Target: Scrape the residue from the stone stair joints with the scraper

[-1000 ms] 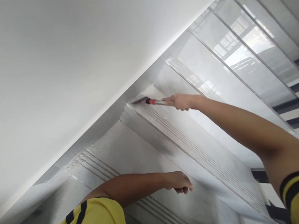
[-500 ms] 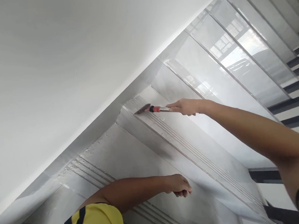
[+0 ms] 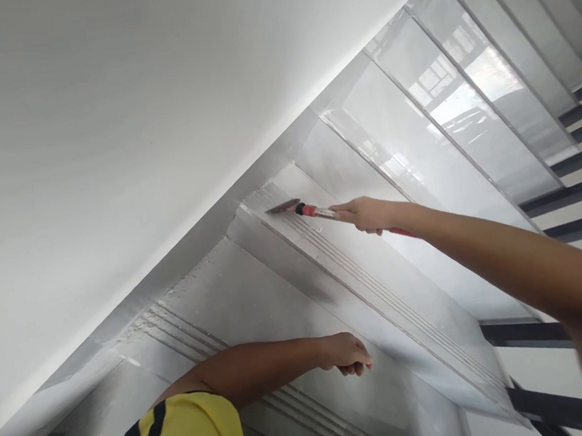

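Right hand (image 3: 368, 214) held a red-banded tool (image 3: 309, 210) at a grey stair step (image 3: 374, 265) beside a white wall (image 3: 115, 124).
The right fingers were wrapped around the handle (image 3: 325, 213), with the dark flat head (image 3: 283, 206) by the step's grooves, near their wall end. The left hand (image 3: 347, 353) hung over the nearer step (image 3: 277, 299), its fingers curled inward, below a black-striped yellow sleeve (image 3: 196, 430).
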`<state>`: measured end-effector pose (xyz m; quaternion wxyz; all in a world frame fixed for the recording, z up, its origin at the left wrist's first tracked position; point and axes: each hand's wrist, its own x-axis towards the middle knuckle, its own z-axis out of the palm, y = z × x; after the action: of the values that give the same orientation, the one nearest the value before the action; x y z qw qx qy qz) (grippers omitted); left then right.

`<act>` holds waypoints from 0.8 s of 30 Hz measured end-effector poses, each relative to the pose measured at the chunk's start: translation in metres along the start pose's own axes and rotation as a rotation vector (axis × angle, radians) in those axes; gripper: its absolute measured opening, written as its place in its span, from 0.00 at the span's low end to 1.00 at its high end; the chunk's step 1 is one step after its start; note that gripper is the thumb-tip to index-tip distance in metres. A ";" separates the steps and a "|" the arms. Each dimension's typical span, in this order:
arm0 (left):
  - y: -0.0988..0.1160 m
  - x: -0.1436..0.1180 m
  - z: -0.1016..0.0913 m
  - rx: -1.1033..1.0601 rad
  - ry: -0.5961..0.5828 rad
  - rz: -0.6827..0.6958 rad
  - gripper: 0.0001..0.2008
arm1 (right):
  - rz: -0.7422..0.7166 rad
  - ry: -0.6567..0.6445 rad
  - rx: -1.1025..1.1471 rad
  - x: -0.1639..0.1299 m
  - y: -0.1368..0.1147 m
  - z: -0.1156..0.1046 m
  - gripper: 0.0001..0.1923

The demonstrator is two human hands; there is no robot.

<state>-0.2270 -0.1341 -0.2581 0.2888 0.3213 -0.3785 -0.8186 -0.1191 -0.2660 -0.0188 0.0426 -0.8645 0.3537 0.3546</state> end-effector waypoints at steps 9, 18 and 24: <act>-0.011 -0.001 -0.004 -0.002 -0.011 0.002 0.08 | 0.153 -0.108 0.086 -0.060 0.063 0.062 0.34; 0.008 -0.022 0.002 0.024 0.023 0.009 0.07 | 0.168 -0.107 0.106 -0.056 0.060 0.060 0.36; 0.007 -0.021 0.005 0.016 -0.004 -0.012 0.06 | 0.132 -0.048 0.083 -0.048 0.059 0.059 0.35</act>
<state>-0.2161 -0.1207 -0.2429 0.2805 0.3241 -0.3836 -0.8180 -0.2156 -0.2626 -0.0216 0.0634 -0.8279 0.4234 0.3623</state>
